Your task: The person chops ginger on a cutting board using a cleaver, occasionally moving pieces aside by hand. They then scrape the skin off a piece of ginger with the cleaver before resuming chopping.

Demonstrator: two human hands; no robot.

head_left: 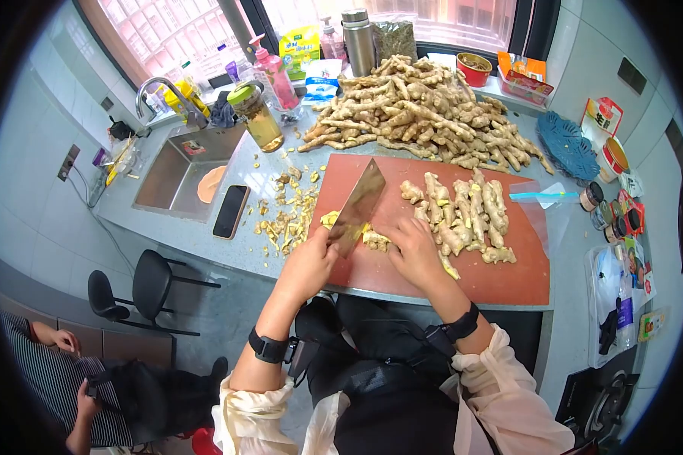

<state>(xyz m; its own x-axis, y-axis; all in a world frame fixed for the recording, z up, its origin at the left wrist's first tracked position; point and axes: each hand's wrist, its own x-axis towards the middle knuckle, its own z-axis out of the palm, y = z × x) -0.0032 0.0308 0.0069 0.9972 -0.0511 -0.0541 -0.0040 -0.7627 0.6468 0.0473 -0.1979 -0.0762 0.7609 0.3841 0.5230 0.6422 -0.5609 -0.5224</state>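
Note:
My left hand [310,262] is closed round the handle of a cleaver [361,203], its broad blade upright above the reddish-brown cutting board [501,284]. Under the fingers of my right hand [416,249], a piece of ginger [375,241] is pressed on the board beside the blade. Yellow cut ginger [329,218] shows just left of the blade. Several whole ginger roots [463,212] lie in rows on the board, right of my right hand. The cutting edge is partly hidden by the blade and my fingers.
A large ginger heap [425,114] lies behind the board; trimmings [284,216] and a phone [231,211] lie left, near the sink [155,189]. A tea bottle [258,121] stands behind them. Jars [601,214] and a blue basket [565,144] are right. Another person [68,371] sits lower left.

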